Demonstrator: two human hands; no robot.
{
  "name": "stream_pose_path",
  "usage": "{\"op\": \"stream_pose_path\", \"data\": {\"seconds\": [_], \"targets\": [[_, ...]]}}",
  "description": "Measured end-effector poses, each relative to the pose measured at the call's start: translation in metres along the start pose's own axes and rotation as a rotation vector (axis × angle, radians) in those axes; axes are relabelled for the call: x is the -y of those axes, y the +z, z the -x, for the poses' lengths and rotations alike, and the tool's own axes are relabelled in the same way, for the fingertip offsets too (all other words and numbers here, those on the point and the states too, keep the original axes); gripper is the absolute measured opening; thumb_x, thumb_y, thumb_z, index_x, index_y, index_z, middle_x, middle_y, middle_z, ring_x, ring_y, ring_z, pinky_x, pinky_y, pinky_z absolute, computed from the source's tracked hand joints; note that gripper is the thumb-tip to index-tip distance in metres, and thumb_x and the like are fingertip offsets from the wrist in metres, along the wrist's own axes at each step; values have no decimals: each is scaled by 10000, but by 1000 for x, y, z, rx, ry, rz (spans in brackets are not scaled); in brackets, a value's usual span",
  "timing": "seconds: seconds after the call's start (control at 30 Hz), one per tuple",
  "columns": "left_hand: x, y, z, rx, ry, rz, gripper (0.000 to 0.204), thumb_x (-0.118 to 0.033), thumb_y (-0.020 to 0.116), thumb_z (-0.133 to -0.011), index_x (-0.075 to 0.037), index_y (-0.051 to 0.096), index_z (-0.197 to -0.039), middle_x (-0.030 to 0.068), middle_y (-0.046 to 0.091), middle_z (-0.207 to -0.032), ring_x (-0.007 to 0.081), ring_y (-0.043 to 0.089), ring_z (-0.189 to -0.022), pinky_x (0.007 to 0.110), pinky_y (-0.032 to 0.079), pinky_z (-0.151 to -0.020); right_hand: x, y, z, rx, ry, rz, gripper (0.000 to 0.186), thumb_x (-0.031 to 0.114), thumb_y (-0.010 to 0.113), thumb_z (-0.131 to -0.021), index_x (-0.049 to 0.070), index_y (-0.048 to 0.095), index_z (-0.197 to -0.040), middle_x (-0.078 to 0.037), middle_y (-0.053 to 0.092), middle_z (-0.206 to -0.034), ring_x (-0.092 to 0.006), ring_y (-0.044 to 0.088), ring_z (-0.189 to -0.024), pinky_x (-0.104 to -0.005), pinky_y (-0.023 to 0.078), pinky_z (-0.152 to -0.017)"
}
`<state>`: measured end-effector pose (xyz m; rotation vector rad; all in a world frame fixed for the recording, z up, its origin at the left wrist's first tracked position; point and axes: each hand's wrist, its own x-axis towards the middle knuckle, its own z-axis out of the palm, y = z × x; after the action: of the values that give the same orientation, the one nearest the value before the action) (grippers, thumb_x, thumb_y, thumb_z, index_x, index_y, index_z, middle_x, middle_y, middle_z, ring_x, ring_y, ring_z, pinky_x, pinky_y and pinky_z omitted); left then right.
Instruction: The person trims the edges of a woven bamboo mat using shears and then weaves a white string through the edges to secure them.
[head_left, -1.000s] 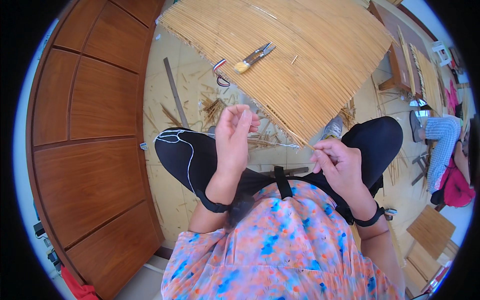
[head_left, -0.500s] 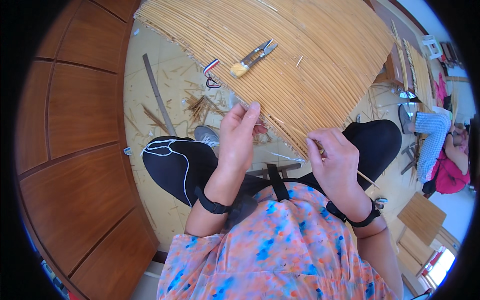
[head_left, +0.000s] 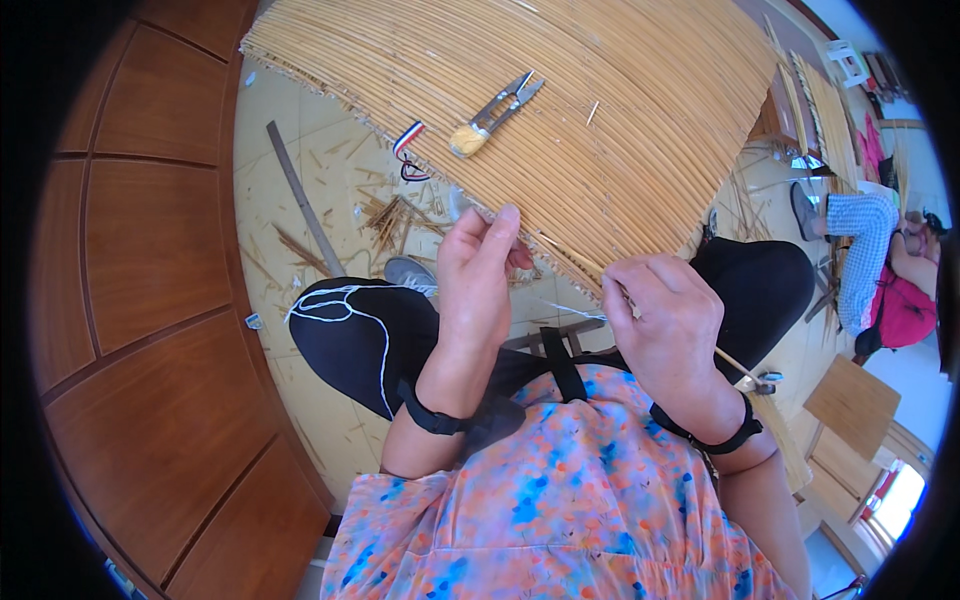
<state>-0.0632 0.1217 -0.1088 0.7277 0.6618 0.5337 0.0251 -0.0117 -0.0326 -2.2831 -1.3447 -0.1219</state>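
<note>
A slatted bamboo mat [head_left: 640,150] fills the upper middle, its near edge at my hands. My left hand [head_left: 478,272] pinches that edge, fingertips curled under it. My right hand [head_left: 662,322] is closed on a thin bamboo stick [head_left: 736,362], which sticks out toward the lower right; its fingertips are at the mat's edge, partly hidden. White cord [head_left: 385,352] loops over my left thigh, with more strands between my hands. Snips with a yellow grip [head_left: 468,139] lie on the mat, beside a striped ribbon [head_left: 408,140] at its edge.
A wooden cabinet [head_left: 150,260] stands at left. Bamboo offcuts [head_left: 388,222] and a dark strip [head_left: 300,195] lie on the tiled floor. At right another person [head_left: 862,260] in checked trousers sits near more bamboo mats; a wooden stool [head_left: 848,400] stands lower right.
My left hand has moved onto the mat's edge and pinches it. My right hand has moved up to the edge with the stick, now angled out behind it. The view has shifted.
</note>
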Motion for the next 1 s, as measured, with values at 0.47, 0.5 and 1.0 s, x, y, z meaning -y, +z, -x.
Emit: {"op": "stream_pose_path", "data": {"seconds": [0.47,0.5,1.0], "targets": [[2,0,0,0,6,17,138,-161,533,-911,-29,574,-915,34,605,-778,86,544,-644,221,446,-589,-1,-9,-3,175,-74,-28,129,15,620,-649,36,592,-773,-85,534,-697,-264,558,-650,-362,463,-569],[2,1,0,-11,14,20,135,-158,530,-912,-30,572,-914,32,601,-776,85,542,-644,220,445,-593,-1,-9,-4,175,-73,-24,129,15,620,-649,36,592,-773,-85,534,-697,-264,558,-650,-362,463,-569],[4,1,1,7,47,1,144,-165,543,-908,-26,575,-926,24,610,-803,71,535,-662,216,435,-598,1,-8,-10,207,-103,-21,168,17,593,-662,25,598,-829,-90,552,-746,-265,563,-675,-357,470,-589]]}}
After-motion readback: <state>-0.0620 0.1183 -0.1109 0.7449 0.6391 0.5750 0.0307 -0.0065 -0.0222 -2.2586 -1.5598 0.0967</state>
